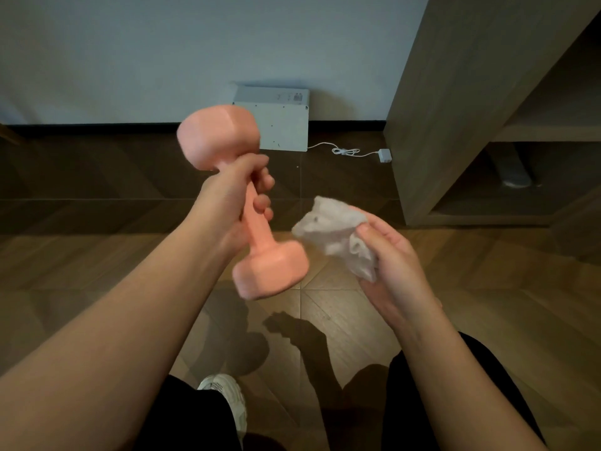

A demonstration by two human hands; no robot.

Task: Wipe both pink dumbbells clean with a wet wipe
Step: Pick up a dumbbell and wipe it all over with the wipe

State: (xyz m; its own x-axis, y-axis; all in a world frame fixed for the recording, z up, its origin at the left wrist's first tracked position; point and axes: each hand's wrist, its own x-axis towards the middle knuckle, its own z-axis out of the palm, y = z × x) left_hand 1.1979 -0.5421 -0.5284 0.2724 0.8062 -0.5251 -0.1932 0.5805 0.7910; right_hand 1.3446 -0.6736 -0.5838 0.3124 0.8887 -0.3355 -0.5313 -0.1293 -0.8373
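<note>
A pink dumbbell point(271, 270) is held up in the air, tilted, one head at upper left and the other at lower right. My left hand point(229, 203) grips its handle near the upper head. To the right, my right hand point(392, 255) holds a crumpled white wet wipe point(335, 231), a short gap away from the dumbbell's lower head. Only one dumbbell is in view.
A white flat box point(283, 125) leans against the wall, with a white cable and plug point(384, 155) on the wooden floor beside it. A wooden shelf unit point(455, 109) stands at the right. My knees and a white shoe point(227, 395) are below.
</note>
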